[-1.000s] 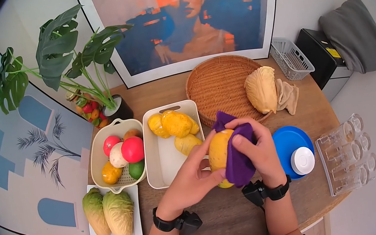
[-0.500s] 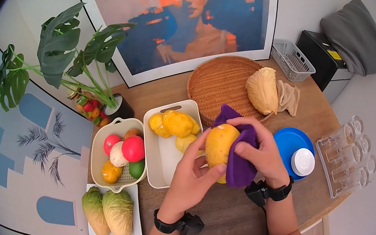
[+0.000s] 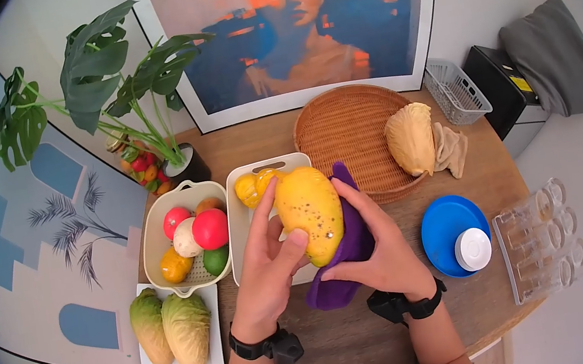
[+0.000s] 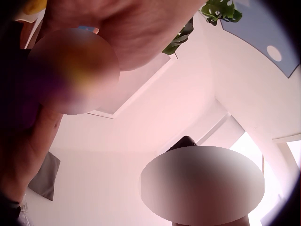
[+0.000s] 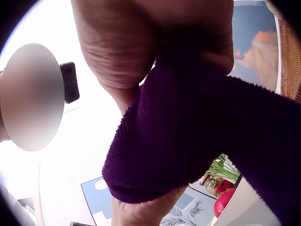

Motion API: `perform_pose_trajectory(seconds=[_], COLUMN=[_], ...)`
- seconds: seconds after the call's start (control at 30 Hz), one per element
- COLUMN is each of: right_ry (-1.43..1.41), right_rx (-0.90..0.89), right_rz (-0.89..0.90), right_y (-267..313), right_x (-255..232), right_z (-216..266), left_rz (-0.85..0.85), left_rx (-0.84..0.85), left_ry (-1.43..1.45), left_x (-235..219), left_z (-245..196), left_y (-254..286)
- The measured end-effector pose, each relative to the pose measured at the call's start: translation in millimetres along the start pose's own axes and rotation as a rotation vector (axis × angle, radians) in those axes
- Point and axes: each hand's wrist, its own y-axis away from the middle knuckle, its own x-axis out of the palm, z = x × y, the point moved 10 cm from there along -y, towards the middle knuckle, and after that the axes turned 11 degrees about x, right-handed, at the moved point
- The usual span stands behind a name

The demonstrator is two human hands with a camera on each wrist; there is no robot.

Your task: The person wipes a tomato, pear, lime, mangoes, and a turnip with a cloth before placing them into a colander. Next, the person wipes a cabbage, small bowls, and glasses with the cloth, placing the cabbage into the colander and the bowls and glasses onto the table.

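Observation:
In the head view a large yellow fruit (image 3: 308, 209), speckled dark and greenish at its lower tip, is held up over the front of the table. My left hand (image 3: 265, 280) grips its left side, thumb across the near face. My right hand (image 3: 385, 251) holds a purple cloth (image 3: 354, 244) against the fruit's right side. Fuzzy purple cloth (image 5: 164, 141) fills much of the right wrist view, bunched under the right hand (image 5: 141, 37). A blurred patch hides the fruit in the left wrist view, below my left hand (image 4: 136, 28).
Behind the hands, a white bin (image 3: 238, 227) contains yellow fruits (image 3: 251, 188). Left of it are a colander (image 3: 157, 266) of mixed produce and a plate (image 3: 213, 329) with two cabbages. A wicker tray (image 3: 344, 129), blue plate (image 3: 438, 228) and glass rack (image 3: 513, 254) stand to the right.
The fruit has turned, so its speckled face now shows, and it has moved left with both hands. The cloth has shifted from its upper right to behind its right and lower side.

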Motion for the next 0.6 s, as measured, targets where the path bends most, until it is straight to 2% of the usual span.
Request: perform_pose_trajectory(seconds=[0.03, 0.1, 0.13, 0.17, 0.2, 0.23, 0.3, 0.37, 0.4, 0.47, 0.5, 0.6], right_ry=[0.002, -0.169, -0.167, -0.312, -0.457, -0.434, -0.485, -0.538, -0.539, -0.505, -0.473, -0.523], right_rx=[-0.002, 0.021, 0.02, 0.112, 0.204, 0.158, 0.195, 0.218, 0.219, 0.31, 0.33, 0.364], right_rz=[0.008, -0.046, -0.044, -0.061, -0.078, -0.107, -0.152, -0.252, -0.253, -0.247, -0.243, -0.206], right_y=[0.5, 0.9, 0.9, 0.2, 0.7, 1.8, 3.4, 5.1, 5.1, 7.0, 6.4, 5.6], right_x=[2.2, -5.6, -6.7, -10.8, -13.4, -18.5, -26.7, -39.4, -42.6, -49.6, -51.4, -47.4], right_z=[-3.7, -15.7, -15.3, -24.7, -34.4, -28.8, -34.9, -39.4, -37.8, -43.8, -49.1, -51.6], left_rz=[0.037, 0.073, 0.146, 0.219, 0.219, 0.24, 0.26, 0.374, 0.374, 0.53, 0.548, 0.517], left_rx=[-0.002, -0.001, 0.03, 0.06, 0.06, 0.037, 0.014, -0.081, -0.082, -0.085, -0.1, -0.006], left_ry=[-0.041, -0.079, -0.131, -0.184, -0.184, -0.162, -0.138, -0.202, -0.202, -0.488, -0.547, -0.524], left_x=[1.6, 3.8, 12.0, 20.3, 21.9, 25.5, 30.2, 38.4, 38.6, 46.7, 48.5, 49.6], left_z=[0.1, 3.0, 4.4, 4.9, 5.2, 7.1, 13.0, 31.2, 30.3, 33.2, 32.7, 26.0], left_y=[-0.6, -0.1, 1.2, 2.5, 2.5, 3.1, 5.3, 13.8, 13.6, 17.7, 18.5, 14.9])
